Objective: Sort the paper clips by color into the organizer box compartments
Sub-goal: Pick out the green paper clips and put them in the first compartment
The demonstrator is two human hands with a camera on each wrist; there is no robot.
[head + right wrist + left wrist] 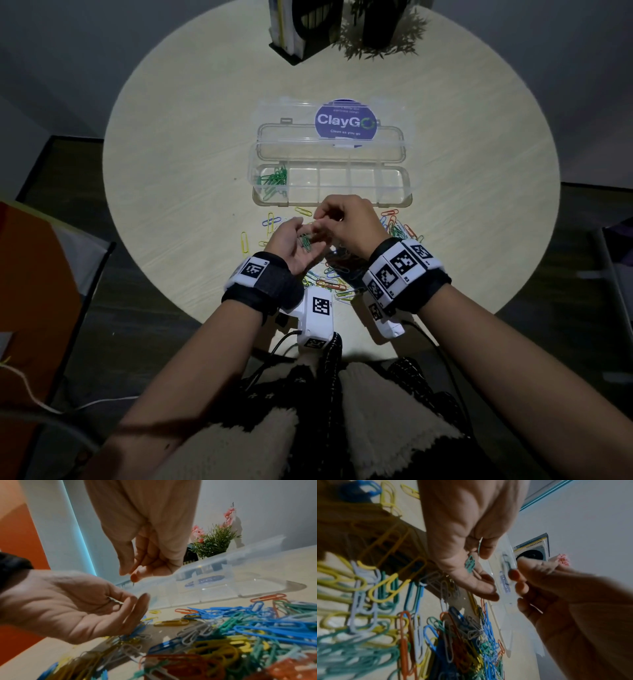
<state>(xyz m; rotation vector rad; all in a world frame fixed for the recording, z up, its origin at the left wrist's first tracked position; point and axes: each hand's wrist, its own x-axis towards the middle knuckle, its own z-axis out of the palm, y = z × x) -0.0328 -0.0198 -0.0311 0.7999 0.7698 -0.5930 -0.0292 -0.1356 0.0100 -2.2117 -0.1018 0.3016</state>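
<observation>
Nearest the person: a loose pile of mixed paper clips (334, 279) — blue, yellow, green, orange, grey — spread on the round table (178, 164) under and around both wrists, reaching to the front edge of the box.

Left hand (294, 245): palm up above the pile, fingers loosely cupped around a small bunch of green clips (305, 241) lying in the palm.

Right hand (346, 222): just beside the left, knuckles up, fingers curled, thumb and fingertips pinched together over the left palm. The left wrist view shows a green clip (470, 563) at those fingertips; the picture is blurred, so the grip looks like a pinch but cannot be confirmed in detail.

Organizer box (406, 197): clear plastic, just beyond the hands, lid (267, 137) open and laid back. Five compartments in a row appear; the leftmost holds sorted green clips (274, 181), the others look bare.

Beyond the box: a round blue "ClayGo" sign (346, 120) behind the lid.

Far edge of the table: a dark holder with books (291, 31) and a potted plant (380, 31) with pink flowers.
</observation>
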